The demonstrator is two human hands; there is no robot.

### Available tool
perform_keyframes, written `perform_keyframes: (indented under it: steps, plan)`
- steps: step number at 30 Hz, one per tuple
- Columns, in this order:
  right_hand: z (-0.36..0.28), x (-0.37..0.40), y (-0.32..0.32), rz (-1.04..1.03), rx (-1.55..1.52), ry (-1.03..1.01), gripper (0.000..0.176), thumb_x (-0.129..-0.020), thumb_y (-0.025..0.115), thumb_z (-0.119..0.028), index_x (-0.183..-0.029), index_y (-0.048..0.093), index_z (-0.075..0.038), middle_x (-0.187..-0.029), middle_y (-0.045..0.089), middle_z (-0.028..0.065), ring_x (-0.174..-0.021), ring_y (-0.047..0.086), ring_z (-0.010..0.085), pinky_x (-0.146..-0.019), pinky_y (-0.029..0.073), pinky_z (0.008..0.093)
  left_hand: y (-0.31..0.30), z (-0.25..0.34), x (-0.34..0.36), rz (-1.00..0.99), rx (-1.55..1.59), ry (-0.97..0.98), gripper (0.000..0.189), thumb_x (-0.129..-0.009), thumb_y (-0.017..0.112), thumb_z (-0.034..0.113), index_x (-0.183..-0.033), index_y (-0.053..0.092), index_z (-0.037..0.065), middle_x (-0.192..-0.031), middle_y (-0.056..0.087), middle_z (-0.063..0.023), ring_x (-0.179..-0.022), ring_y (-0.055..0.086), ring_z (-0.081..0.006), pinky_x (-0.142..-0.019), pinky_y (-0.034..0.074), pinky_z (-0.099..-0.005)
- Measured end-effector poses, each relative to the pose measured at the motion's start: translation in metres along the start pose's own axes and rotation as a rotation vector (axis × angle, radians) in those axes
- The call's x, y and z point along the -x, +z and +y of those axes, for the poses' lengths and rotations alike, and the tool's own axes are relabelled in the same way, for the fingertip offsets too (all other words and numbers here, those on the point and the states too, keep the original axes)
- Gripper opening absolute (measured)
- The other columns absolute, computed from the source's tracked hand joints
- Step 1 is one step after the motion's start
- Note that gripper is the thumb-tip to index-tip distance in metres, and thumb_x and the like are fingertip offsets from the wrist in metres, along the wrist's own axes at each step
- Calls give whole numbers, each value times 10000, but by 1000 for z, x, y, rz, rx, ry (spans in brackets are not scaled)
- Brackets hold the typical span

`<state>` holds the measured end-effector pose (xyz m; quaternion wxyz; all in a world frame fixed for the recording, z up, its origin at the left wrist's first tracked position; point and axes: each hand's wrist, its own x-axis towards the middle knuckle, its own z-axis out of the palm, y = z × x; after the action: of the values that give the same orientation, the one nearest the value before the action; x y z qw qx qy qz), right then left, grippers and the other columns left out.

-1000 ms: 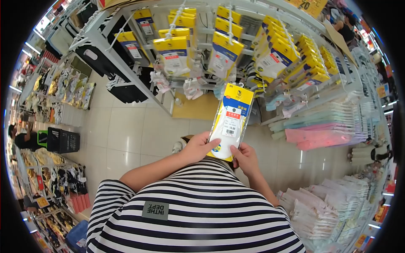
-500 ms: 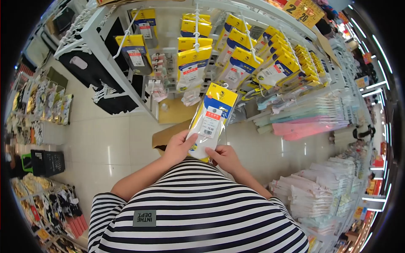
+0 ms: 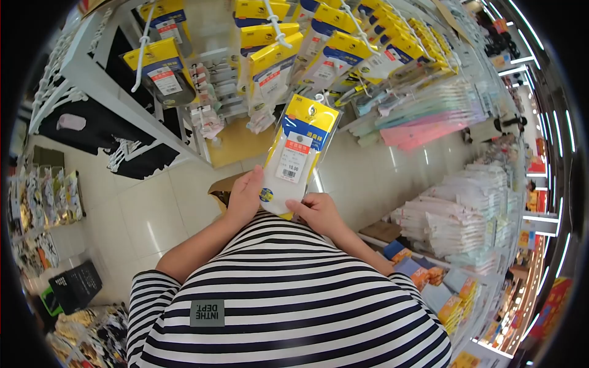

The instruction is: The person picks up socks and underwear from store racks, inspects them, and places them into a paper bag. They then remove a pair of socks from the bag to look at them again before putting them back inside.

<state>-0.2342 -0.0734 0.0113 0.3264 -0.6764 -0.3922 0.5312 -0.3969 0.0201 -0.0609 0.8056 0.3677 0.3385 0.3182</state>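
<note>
Both of my hands hold a flat, clear-wrapped packet of white socks (image 3: pixel 279 187) with a yellow and blue header and a white price label with a red top. My left hand (image 3: pixel 246 191) grips its lower left edge. At the bottom right, my right hand (image 3: pixel 316 211) pinches the packet between thumb and fingers. The packet's header is tilted up and away from me, with a small white hook at its top. Just beyond it hang similar yellow-topped packets (image 3: pixel 270 73) on white rack hooks.
A white metal rack (image 3: pixel 123 101) with dark hanging goods stands at the left front. Pastel packets (image 3: pixel 423 119) hang at the right, above stacked white packets (image 3: pixel 454 214). A cardboard box (image 3: pixel 224 187) sits below my left hand. A black basket (image 3: pixel 75 286) is on the floor.
The view has shifted, so the rack sits further left and higher. The held packet appears slightly left and higher, still in both hands. Blue and orange packages now show at lower right.
</note>
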Motion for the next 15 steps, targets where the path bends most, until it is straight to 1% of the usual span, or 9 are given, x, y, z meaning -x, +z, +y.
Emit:
perform_keyframes:
  steps: [3, 6, 9, 12, 13, 15]
  plan:
    - [0, 4, 6, 52, -19, 11, 293, -885, 668, -270, -863, 707, 19, -660, 656, 30, -586, 570, 56, -546, 444, 213, -1, 6, -3, -25, -20, -21, 467, -1028, 378, 363, -1063, 615, -37, -966, 658, -59, -833, 592, -75, -746, 471, -223]
    - [4, 7, 12, 88, -44, -1, 291, -888, 664, -273, -877, 707, 15, -670, 660, 34, -605, 576, 58, -566, 455, 220, -7, 6, -8, -111, -57, -5, 454, -1032, 354, 349, -1130, 584, -30, -1048, 656, -97, -918, 626, -129, -818, 492, -259]
    - [5, 7, 14, 111, -32, 6, 289, -892, 658, -268, -877, 703, 18, -668, 656, 35, -607, 572, 64, -573, 460, 229, -4, 10, -7, -129, -5, 8, 447, -1032, 359, 343, -1120, 590, -29, -1037, 655, -92, -913, 621, -127, -817, 489, -259]
    - [3, 7, 14, 99, 32, -4, 282, -897, 652, -248, -876, 695, 30, -671, 654, 42, -607, 571, 73, -575, 462, 238, 0, 22, -1, -114, -81, 4, 412, -1025, 404, 317, -1086, 606, -36, -991, 652, -61, -867, 593, -91, -792, 475, -234]
    - [6, 5, 15, 101, 33, -1, 282, -898, 650, -248, -878, 695, 30, -673, 654, 43, -607, 571, 75, -576, 463, 239, -5, 16, -2, -150, -27, 13, 382, -1023, 414, 294, -1105, 602, -27, -1001, 647, -52, -878, 587, -91, -791, 475, -238]
    - [11, 4, 18, 116, 49, 13, 282, -901, 648, -247, -882, 695, 31, -677, 655, 44, -607, 571, 77, -578, 466, 242, -13, 12, -4, -197, -100, 62, 386, -1025, 401, 300, -1115, 594, -22, -1029, 653, -67, -901, 602, -114, -810, 481, -264]
